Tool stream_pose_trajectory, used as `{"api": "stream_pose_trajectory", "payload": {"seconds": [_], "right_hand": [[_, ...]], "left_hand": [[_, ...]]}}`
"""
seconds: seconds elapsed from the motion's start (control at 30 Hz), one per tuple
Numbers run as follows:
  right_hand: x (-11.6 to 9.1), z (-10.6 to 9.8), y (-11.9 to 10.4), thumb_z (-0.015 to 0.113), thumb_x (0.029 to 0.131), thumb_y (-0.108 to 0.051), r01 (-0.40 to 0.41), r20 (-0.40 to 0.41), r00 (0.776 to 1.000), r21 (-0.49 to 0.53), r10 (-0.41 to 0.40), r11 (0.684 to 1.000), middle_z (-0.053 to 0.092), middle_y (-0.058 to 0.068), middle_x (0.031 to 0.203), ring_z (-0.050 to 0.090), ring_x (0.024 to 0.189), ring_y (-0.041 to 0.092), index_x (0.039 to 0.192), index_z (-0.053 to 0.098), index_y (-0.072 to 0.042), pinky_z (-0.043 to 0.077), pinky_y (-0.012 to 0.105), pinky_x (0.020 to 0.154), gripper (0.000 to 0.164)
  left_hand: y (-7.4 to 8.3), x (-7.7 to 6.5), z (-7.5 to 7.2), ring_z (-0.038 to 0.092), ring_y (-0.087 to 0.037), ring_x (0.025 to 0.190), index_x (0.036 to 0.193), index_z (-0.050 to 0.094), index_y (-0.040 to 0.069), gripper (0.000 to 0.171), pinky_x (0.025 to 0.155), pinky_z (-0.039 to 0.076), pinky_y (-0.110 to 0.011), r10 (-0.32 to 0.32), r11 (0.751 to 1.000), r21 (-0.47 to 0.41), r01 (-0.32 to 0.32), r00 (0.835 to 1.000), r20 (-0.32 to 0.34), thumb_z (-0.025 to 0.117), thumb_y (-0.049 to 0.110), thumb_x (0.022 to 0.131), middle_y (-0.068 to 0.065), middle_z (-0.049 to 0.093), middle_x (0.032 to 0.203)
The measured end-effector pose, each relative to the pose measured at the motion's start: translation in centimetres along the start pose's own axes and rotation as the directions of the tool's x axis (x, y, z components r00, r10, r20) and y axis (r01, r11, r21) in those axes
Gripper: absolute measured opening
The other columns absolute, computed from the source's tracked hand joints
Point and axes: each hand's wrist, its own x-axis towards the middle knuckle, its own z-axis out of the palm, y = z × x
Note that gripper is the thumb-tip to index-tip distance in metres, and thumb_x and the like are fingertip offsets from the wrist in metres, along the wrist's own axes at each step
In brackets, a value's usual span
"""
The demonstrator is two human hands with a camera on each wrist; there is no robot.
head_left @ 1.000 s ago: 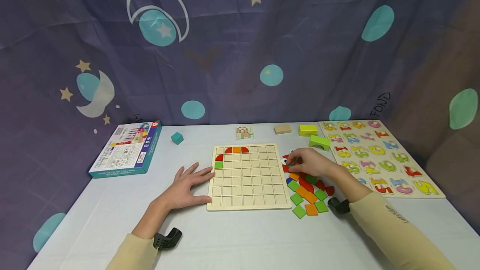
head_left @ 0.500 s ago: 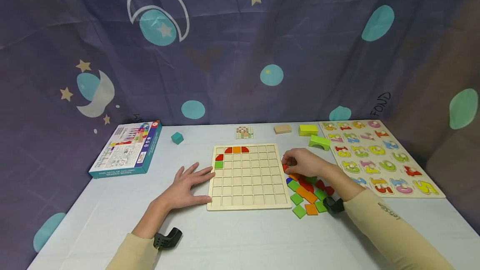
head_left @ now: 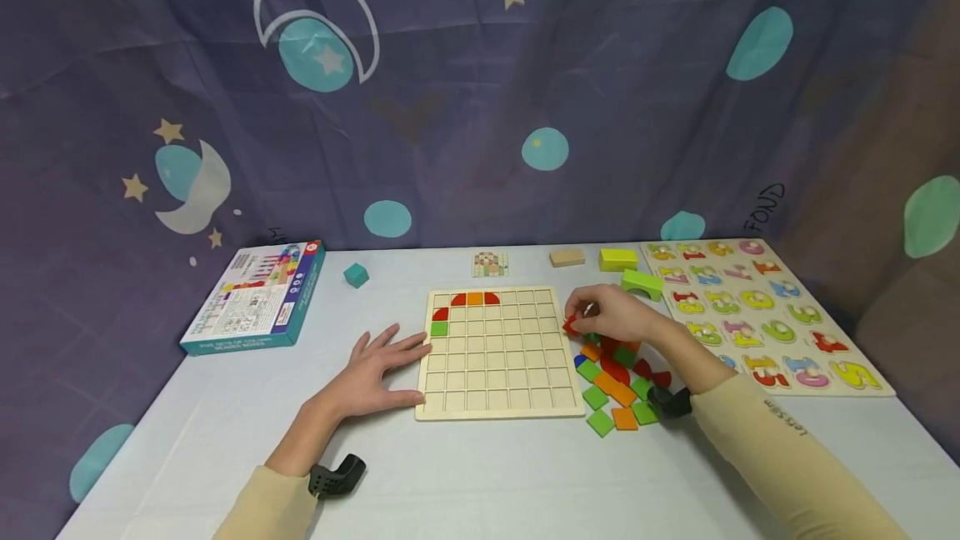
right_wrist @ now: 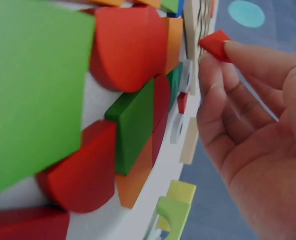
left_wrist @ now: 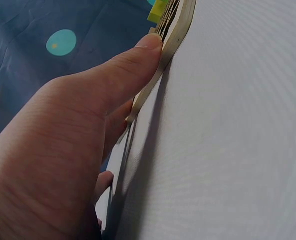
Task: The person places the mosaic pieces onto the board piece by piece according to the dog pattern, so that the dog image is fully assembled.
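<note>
Between right thumb and fingertips I pinch a small red tile (right_wrist: 215, 45) with a pointed corner. This right hand (head_left: 617, 312) is just past the right edge of a square wooden grid board (head_left: 495, 365), over the far end of a pile of coloured tiles (head_left: 617, 390). My left hand (head_left: 377, 371) lies with fingers spread at the board's left edge, its thumb (left_wrist: 148, 42) resting on the rim in the left wrist view. Several tiles sit in the board's top-left cells: red rounded ones (head_left: 440, 314), an orange square (head_left: 475, 298) and a green square (head_left: 438, 328).
A pattern card (head_left: 491, 264) lies behind the board. Farther right are a wooden block (head_left: 567, 257), yellow block (head_left: 618, 259), green arch (head_left: 642, 283) and number puzzle (head_left: 780, 298). At left are a box (head_left: 251, 294) and teal cube (head_left: 356, 275).
My right hand has shifted left and slightly away from me, and the red tile now shows raised in its fingertips. The left hand keeps its place.
</note>
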Motion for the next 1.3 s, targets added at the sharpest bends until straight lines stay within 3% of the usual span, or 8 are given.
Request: {"api": "stream_pose_trajectory", "payload": {"seconds": [0.23,0.5,0.77,1.03,1.3], "right_hand": [[0.8,0.8,-1.2,0.075,0.089,-0.007,-0.016,-0.024,1.0,0.091,0.018,0.996,0.062,0.003,0.085,0.053,0.068,0.02,0.098,0.067,-0.005,0.046,0.028,0.061,0.012],[2.4,2.3,-2.5,0.07,0.093,-0.006,0.043,0.0,0.999,0.18,-0.043,0.983,0.066,0.005,0.089,0.061,0.071,0.024,0.101,0.069,-0.002,0.051,0.032,0.068,0.008],[4.7,4.2,-4.1,0.069,0.095,-0.005,0.031,0.026,0.999,0.263,-0.04,0.964,0.067,0.005,0.091,0.068,0.079,0.022,0.103,0.068,-0.002,0.055,0.034,0.073,0.008],[6.6,6.4,-5.8,0.068,0.095,-0.004,0.048,0.056,0.996,0.243,-0.064,0.969,0.064,0.003,0.085,0.059,0.072,0.02,0.099,0.069,-0.005,0.05,0.031,0.066,0.004],[8.2,8.5,-8.0,0.07,0.094,-0.004,0.102,0.078,0.99,0.222,-0.121,0.97,0.064,0.002,0.081,0.058,0.067,0.015,0.097,0.069,-0.002,0.051,0.027,0.061,0.004]], "left_hand": [[0.1,0.0,-0.1,0.015,-0.038,0.151,0.147,0.056,0.021,0.079,0.114,-0.002,-0.069,-0.006,1.0,-0.005,0.006,1.0,0.005,0.075,0.06,0.082,0.004,0.042,0.157],[0.1,0.2,-0.1,0.015,-0.037,0.151,0.148,0.055,0.022,0.079,0.114,-0.001,-0.068,0.002,1.0,0.01,-0.002,1.0,0.011,0.075,0.06,0.082,0.004,0.041,0.157],[0.3,0.2,-0.2,0.015,-0.037,0.151,0.148,0.055,0.022,0.079,0.114,-0.001,-0.068,-0.01,1.0,0.002,0.009,1.0,0.016,0.076,0.06,0.082,0.004,0.042,0.157],[0.2,0.1,-0.2,0.015,-0.037,0.152,0.148,0.055,0.021,0.079,0.114,-0.001,-0.068,-0.018,1.0,-0.002,0.018,1.0,0.021,0.076,0.059,0.082,0.004,0.042,0.157],[0.1,0.1,-0.2,0.016,-0.037,0.151,0.147,0.056,0.022,0.078,0.114,-0.001,-0.068,-0.02,1.0,-0.007,0.02,1.0,0.017,0.076,0.06,0.082,0.005,0.043,0.156]]}}
